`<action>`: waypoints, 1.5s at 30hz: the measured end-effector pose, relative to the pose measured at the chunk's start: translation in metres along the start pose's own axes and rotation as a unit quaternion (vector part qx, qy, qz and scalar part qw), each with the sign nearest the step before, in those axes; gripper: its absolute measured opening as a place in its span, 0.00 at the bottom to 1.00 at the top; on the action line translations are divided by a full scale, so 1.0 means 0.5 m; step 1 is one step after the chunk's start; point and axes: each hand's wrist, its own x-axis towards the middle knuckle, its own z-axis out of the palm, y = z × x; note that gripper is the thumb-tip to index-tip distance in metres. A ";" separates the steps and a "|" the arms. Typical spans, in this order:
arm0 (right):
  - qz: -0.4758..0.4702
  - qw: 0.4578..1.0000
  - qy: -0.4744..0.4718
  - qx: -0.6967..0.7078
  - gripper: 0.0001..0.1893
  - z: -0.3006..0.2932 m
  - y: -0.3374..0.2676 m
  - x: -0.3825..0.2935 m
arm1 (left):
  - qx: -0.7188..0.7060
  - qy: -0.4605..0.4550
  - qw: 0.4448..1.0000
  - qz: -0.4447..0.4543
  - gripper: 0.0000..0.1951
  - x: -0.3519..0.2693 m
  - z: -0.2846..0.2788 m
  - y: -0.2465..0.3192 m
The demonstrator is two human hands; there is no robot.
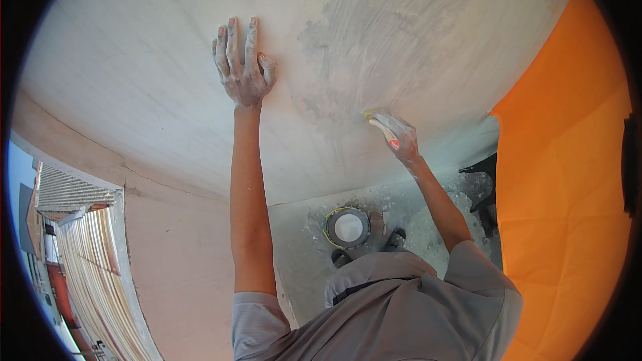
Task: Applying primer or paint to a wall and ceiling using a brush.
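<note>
My left hand (pixel 245 70), coated in pale dust, rests flat against the plastered wall (pixel 165 60) with its fingers apart and nothing held. Lower and to the right, my right hand (pixel 403 133) grips a paintbrush (pixel 383 133) with a light handle, a red mark near its end and yellowish bristles. The bristles appear to meet the wall at the lower edge of a grey, streaked wet-looking patch (pixel 371 40). Below, a round bucket (pixel 330 225) with white material inside stands on the floor in front of my feet.
Orange sheeting (pixel 562 185) hangs along the right side. A dark object (pixel 484 185), partly hidden, is beside it. White splashes mark the floor (pixel 301 255). At left, a cracked side wall (pixel 175 250) ends at an opening onto corrugated roofs (pixel 90 255).
</note>
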 end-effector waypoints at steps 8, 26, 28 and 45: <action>-0.046 0.927 0.362 -0.089 0.09 -0.229 -0.085 0.309 | -0.025 0.026 0.999 -0.015 0.30 0.008 0.009 0.022; -0.123 0.958 0.232 -0.114 0.17 -0.227 -0.002 0.226 | -0.010 0.020 1.000 -0.004 0.30 0.016 0.006 0.022; -0.086 0.928 0.343 -0.120 0.12 -0.308 -0.041 0.327 | -0.008 0.012 1.000 -0.005 0.29 0.015 -0.008 0.022; -0.087 0.991 -0.077 -0.058 0.19 -0.172 -0.006 0.113 | -0.022 0.013 0.999 -0.027 0.30 0.009 0.007 0.025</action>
